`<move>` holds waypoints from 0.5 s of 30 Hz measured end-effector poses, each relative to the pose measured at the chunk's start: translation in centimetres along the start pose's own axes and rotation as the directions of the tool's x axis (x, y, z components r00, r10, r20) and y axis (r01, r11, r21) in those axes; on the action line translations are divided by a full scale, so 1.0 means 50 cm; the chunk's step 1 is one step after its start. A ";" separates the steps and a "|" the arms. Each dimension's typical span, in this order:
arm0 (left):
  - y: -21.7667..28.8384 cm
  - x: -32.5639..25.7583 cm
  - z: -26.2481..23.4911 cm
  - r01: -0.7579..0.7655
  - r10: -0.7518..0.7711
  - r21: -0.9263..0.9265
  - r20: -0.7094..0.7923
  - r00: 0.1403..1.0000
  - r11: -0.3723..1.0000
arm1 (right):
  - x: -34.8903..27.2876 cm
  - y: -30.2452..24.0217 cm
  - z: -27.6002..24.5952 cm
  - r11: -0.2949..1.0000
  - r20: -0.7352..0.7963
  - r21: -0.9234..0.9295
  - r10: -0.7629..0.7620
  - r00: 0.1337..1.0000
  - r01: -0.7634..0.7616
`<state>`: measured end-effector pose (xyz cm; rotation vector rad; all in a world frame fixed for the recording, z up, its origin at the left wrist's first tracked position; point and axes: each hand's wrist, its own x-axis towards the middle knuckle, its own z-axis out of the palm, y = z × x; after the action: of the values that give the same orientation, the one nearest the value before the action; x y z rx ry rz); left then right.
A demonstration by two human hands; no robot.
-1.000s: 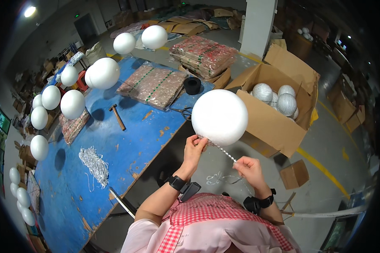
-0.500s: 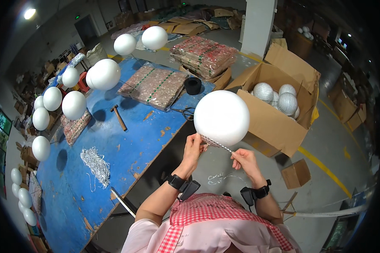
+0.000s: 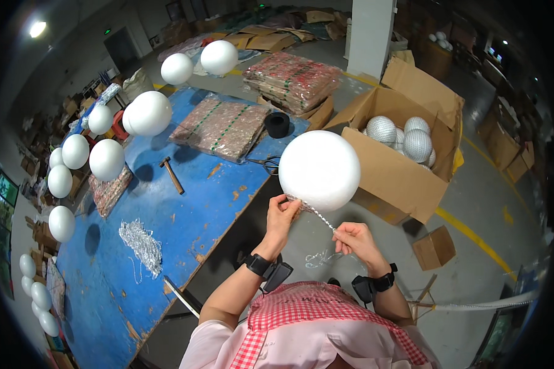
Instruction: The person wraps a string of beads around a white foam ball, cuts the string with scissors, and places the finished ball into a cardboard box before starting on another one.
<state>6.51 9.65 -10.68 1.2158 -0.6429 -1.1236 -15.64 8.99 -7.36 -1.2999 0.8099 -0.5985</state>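
Observation:
A large white foam ball (image 3: pixel 319 170) floats in front of me, held from below. My left hand (image 3: pixel 282 212) pinches its underside where a thin silver sequin string (image 3: pixel 319 215) meets it. The string runs down and to the right into my right hand (image 3: pixel 354 238), whose fingers pinch it. Both wrists wear black bands.
A blue worktable (image 3: pixel 166 215) at my left carries a hammer (image 3: pixel 172 174), scissors (image 3: pixel 266 163), a black roll (image 3: pixel 277 125), a heap of silver string (image 3: pixel 140 242) and wrapped sequin packs (image 3: pixel 220 126). Several white balls (image 3: pixel 146 113) stand along it. An open cardboard box (image 3: pixel 399 172) of silver balls sits at right.
The ball has shifted slightly right and down. My right hand has moved up toward the ball, shortening the stretch of string between my hands.

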 end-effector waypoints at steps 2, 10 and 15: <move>0.000 0.002 0.001 0.026 -0.025 -0.028 0.015 1.000 0.999 | 0.010 0.018 -0.010 1.000 -0.049 -0.019 -0.006 0.999 0.005; 0.009 0.003 -0.001 0.143 -0.145 -0.133 -0.005 0.989 0.981 | 0.037 0.067 -0.039 0.991 -0.188 -0.131 -0.021 0.982 -0.004; 0.029 -0.008 0.001 0.092 -0.088 -0.084 0.051 0.995 0.992 | 0.026 0.096 -0.050 0.982 -0.358 -0.179 -0.128 0.925 0.067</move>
<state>6.78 9.95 -9.24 1.1563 -0.5744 -1.2464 -17.13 7.39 -12.47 -1.4042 1.1254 -0.8891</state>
